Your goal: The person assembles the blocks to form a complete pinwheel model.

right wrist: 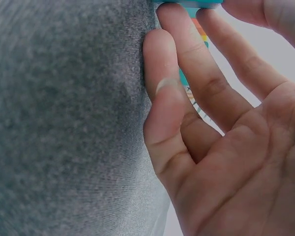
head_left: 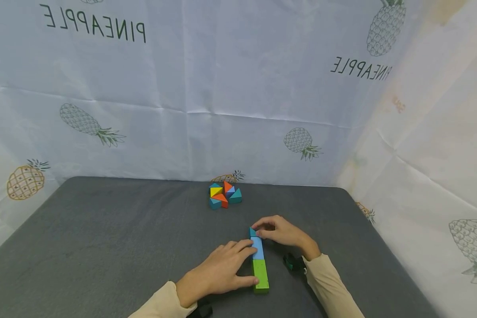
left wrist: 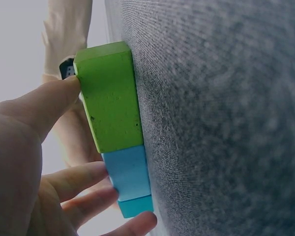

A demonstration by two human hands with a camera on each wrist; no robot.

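A row of blocks lies end to end on the dark table: a green block [head_left: 261,274] nearest, a light blue block [head_left: 257,248] beyond it, and a small teal triangular block [head_left: 252,232] at the far end. My left hand [head_left: 219,269] rests along the row's left side with spread, fairly straight fingers. Its thumb touches the green block [left wrist: 110,98], while fingertips meet the light blue block [left wrist: 128,172]. Thumb and fingers of my right hand [head_left: 281,230] pinch the teal triangular block [right wrist: 201,4], which shows only at the top edge in the right wrist view.
Farther back on the grey table [head_left: 123,238] sits a cluster of several triangular blocks, among them a yellow block [head_left: 216,191], an orange block [head_left: 221,199] and a teal block [head_left: 236,196]. A pineapple-print cloth [head_left: 222,145] hangs behind the table's far edge.
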